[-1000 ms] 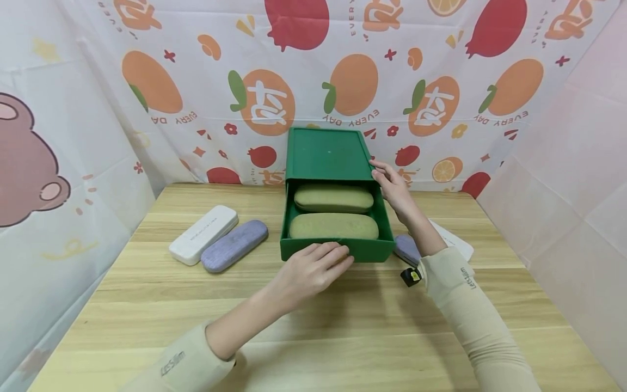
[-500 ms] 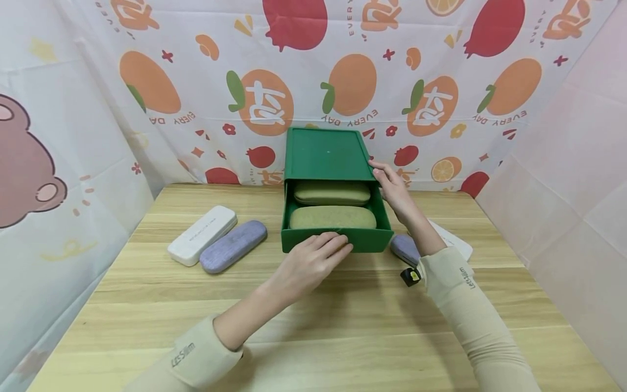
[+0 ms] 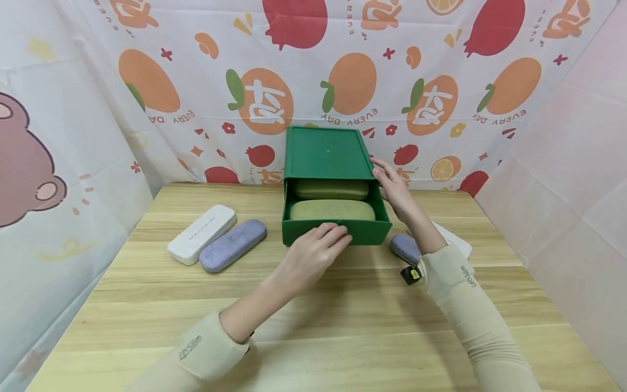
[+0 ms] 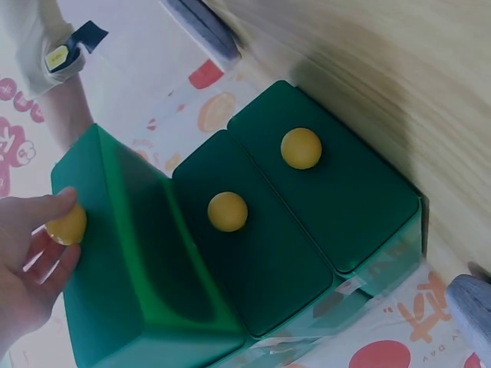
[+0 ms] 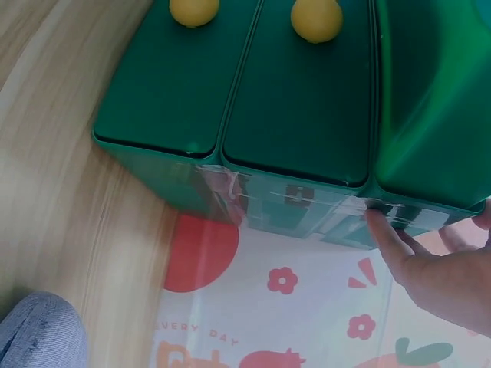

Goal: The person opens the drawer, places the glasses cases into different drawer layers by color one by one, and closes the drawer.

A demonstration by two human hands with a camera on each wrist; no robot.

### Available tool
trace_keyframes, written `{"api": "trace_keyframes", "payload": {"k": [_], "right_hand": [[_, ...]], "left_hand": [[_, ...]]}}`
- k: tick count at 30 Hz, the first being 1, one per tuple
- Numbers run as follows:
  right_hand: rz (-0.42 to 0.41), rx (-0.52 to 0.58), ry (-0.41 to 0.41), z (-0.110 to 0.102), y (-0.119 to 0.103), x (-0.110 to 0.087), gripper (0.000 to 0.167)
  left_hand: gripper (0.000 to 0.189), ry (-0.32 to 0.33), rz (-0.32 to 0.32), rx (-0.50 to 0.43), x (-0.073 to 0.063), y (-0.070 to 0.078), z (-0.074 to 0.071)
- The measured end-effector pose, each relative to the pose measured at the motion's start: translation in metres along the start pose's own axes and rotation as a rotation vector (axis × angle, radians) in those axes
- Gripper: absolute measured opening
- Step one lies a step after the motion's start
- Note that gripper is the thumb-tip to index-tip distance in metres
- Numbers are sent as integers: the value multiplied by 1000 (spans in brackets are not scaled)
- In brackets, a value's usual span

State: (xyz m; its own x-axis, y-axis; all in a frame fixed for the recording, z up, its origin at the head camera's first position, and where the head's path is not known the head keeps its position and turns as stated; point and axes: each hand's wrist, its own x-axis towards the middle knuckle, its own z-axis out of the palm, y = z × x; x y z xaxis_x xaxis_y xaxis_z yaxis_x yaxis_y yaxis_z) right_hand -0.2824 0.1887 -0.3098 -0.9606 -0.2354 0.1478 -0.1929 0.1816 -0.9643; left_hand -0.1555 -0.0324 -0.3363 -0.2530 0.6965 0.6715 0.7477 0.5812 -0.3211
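Showing one top drawer (image 3: 364,234) partway out of a green cabinet (image 3: 327,152), near the middle of the far edge of the desk (image 3: 333,337). Carrying two olive cases inside: a front olive case (image 3: 333,210) and a rear olive case (image 3: 332,189). With the left hand (image 3: 311,257), pinching a yellow top knob (image 4: 67,225), parting curled fingers and thumb only by its width. With the right hand (image 3: 395,190), touching the cabinet's right side, extending slightly spread, nearly straight fingers. Below, showing two closed drawers, bearing a middle knob (image 4: 228,211) and a bottom knob (image 4: 301,148). Toward the desk's far left corner, displaying one white case (image 3: 202,234) beside one purple case (image 3: 233,246); toward the far right corner, displaying a second purple case (image 3: 404,247) and second white case (image 3: 456,242), partly hidden by the right arm (image 3: 426,234).
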Motion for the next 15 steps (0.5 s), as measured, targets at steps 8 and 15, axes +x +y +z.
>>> {"api": "trace_keyframes", "payload": {"k": [8, 15], "right_hand": [[34, 23, -8, 1, -3, 0, 47], [35, 8, -22, 5, -22, -13, 48]], "left_hand": [[19, 12, -86, -24, 8, -10, 8], [18, -6, -115, -65, 14, -25, 17]]}}
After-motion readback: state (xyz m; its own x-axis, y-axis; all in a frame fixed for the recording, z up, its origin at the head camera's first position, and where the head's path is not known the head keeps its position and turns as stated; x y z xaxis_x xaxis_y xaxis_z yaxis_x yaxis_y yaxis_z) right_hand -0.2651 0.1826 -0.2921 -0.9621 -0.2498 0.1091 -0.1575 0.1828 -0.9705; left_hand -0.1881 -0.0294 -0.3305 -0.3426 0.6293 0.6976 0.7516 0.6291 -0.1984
